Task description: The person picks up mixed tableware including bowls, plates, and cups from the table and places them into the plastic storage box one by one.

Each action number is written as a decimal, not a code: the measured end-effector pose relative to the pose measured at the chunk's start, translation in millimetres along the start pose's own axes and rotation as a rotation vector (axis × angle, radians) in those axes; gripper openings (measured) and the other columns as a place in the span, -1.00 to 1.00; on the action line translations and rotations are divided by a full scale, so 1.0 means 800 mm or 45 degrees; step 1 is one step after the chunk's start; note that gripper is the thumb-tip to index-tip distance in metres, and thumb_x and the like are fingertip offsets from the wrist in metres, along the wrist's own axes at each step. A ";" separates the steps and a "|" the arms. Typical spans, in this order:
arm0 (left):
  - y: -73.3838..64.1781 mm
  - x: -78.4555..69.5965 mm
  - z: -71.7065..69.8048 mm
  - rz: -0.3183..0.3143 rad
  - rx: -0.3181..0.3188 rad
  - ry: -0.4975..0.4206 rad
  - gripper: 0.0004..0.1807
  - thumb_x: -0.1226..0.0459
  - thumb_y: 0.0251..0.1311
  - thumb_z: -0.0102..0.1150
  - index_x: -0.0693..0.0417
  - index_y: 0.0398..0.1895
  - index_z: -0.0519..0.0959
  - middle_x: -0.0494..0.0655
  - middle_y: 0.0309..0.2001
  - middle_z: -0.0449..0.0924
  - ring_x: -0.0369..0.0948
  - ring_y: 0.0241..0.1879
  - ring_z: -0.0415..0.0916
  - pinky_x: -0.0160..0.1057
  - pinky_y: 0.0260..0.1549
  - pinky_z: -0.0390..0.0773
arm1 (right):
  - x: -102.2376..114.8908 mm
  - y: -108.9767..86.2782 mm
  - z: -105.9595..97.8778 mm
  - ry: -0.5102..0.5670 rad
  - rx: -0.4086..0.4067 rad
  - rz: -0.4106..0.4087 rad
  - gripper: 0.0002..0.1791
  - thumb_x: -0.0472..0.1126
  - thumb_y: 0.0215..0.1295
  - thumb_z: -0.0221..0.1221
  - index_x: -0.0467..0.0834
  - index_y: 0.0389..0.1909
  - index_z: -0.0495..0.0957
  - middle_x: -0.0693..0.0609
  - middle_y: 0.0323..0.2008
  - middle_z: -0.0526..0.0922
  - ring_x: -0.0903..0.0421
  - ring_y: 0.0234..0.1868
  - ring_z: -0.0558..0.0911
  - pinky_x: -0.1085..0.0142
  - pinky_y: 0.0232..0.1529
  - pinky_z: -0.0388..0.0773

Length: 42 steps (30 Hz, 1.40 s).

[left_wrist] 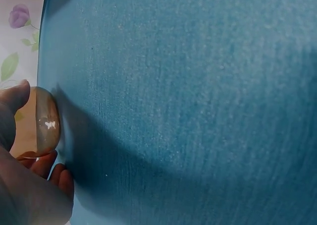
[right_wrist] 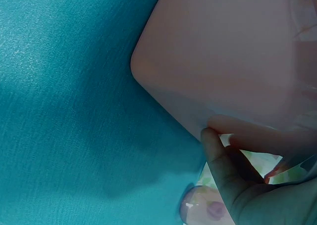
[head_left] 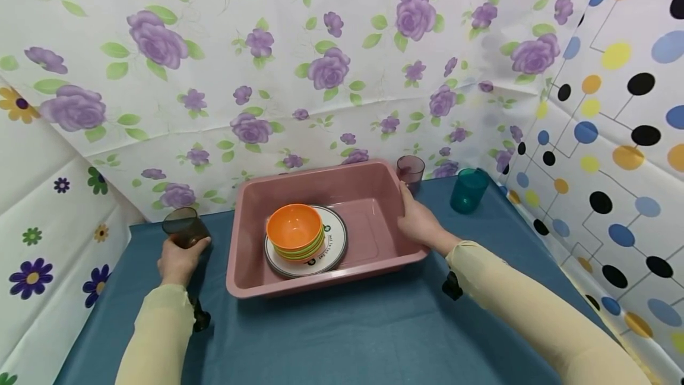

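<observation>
A smoky brown see-through cup stands at the far left of the table, and my left hand grips it. In the left wrist view the thumb and fingers curl round this cup. My right hand holds the right side of a pink plastic basin. In the right wrist view its fingers touch the basin's outer wall. Inside the basin lies a white plate with a dark rim, bearing a stack of orange and green bowls.
A pinkish see-through cup stands just behind the basin's right corner. Farther right is a teal cup. Flowered cloth rises behind the blue table, and a dotted cloth borders its right side.
</observation>
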<state>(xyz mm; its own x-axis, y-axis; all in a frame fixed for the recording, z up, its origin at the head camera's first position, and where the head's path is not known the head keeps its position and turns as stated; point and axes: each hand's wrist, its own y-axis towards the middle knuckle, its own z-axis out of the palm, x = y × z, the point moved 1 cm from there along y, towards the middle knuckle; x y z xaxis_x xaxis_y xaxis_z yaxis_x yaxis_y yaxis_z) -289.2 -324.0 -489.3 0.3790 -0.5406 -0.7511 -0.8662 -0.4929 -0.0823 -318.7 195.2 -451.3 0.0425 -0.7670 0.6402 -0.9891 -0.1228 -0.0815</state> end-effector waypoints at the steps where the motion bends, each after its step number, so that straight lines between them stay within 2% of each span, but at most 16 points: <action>1: 0.000 0.000 -0.001 0.011 -0.003 0.005 -0.03 0.02 0.33 0.25 0.46 0.53 0.04 0.53 0.39 0.20 0.39 0.36 0.09 0.30 0.37 0.01 | 0.000 0.000 0.000 0.002 -0.001 -0.001 -0.01 -0.34 0.44 0.05 -0.07 0.66 -0.39 -0.33 0.36 0.42 -0.09 -0.02 0.64 0.13 -0.21 0.55; 6: -0.001 0.001 -0.006 0.045 -0.005 0.022 -0.06 0.04 0.35 0.26 0.49 0.51 0.07 0.54 0.36 0.22 0.37 0.34 0.14 0.29 0.37 -0.03 | 0.002 -0.002 0.001 0.001 0.000 -0.008 -0.02 -0.34 0.44 0.05 -0.08 0.66 -0.38 -0.33 0.34 0.43 -0.08 -0.03 0.64 0.14 -0.22 0.55; 13: -0.002 0.000 -0.019 0.063 0.061 -0.065 -0.03 0.00 0.38 0.20 0.48 0.54 0.00 0.54 0.39 0.18 0.35 0.33 0.23 0.29 0.31 0.26 | 0.004 -0.005 -0.001 0.013 0.002 -0.007 -0.01 -0.35 0.43 0.04 -0.08 0.66 -0.39 -0.33 0.32 0.45 -0.09 -0.03 0.65 0.12 -0.20 0.56; 18: -0.002 -0.006 -0.031 0.107 0.095 -0.100 0.00 -0.07 0.40 0.17 0.44 0.56 -0.03 0.50 0.42 0.15 0.32 0.33 0.22 0.29 0.31 0.28 | 0.003 -0.004 0.001 0.011 -0.006 0.000 -0.02 -0.34 0.43 0.04 -0.08 0.66 -0.38 -0.32 0.38 0.40 -0.11 0.04 0.62 0.08 -0.13 0.57; 21: -0.006 -0.014 -0.037 0.149 0.121 -0.118 0.00 -0.10 0.40 0.17 0.40 0.57 -0.01 0.46 0.43 0.15 0.28 0.33 0.23 0.27 0.31 0.29 | 0.003 -0.004 0.002 0.014 -0.006 0.005 -0.01 -0.34 0.43 0.05 -0.07 0.66 -0.38 -0.31 0.34 0.44 -0.10 0.01 0.64 0.09 -0.13 0.58; 28: -0.022 -0.047 -0.051 0.274 0.148 -0.121 0.02 -0.16 0.37 0.18 0.29 0.60 -0.01 0.39 0.42 0.20 0.24 0.32 0.27 0.24 0.22 0.40 | 0.003 -0.005 0.002 0.015 -0.004 -0.010 0.00 -0.36 0.40 0.05 -0.09 0.66 -0.38 -0.33 0.29 0.49 -0.09 -0.05 0.66 0.09 -0.15 0.59; 33: -0.039 -0.078 -0.055 0.375 0.185 -0.145 0.02 -0.17 0.35 0.21 0.25 0.60 0.03 0.35 0.43 0.20 0.25 0.35 0.25 0.28 0.22 0.39 | 0.002 -0.006 0.001 0.018 0.003 -0.005 0.00 -0.36 0.41 0.05 -0.09 0.66 -0.38 -0.33 0.32 0.46 -0.10 -0.02 0.65 0.06 -0.10 0.61; 39: -0.069 -0.125 -0.045 0.515 0.275 -0.162 -0.02 -0.13 0.32 0.29 0.25 0.56 0.12 0.32 0.40 0.26 0.23 0.34 0.28 0.25 0.24 0.41 | 0.003 -0.005 0.000 0.008 0.004 -0.008 -0.01 -0.35 0.42 0.05 -0.11 0.66 -0.39 -0.34 0.34 0.44 -0.11 0.01 0.64 0.06 -0.10 0.60; 42: -0.084 -0.148 -0.034 0.556 0.354 -0.156 -0.01 -0.15 0.28 0.32 0.23 0.55 0.14 0.27 0.38 0.30 0.19 0.31 0.32 0.22 0.24 0.43 | 0.003 -0.004 0.000 0.004 -0.004 -0.019 -0.01 -0.36 0.42 0.05 -0.13 0.66 -0.38 -0.35 0.36 0.42 -0.13 0.04 0.63 0.05 -0.09 0.59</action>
<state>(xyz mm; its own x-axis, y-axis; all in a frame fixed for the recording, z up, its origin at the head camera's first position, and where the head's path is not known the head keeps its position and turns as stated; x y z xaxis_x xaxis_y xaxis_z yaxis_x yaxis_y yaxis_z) -266.9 -245.5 -377.4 -0.0625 -0.5634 -0.8238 -0.9948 -0.0313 0.0968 -315.2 194.1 -449.6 0.0569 -0.7631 0.6437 -0.9888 -0.1321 -0.0692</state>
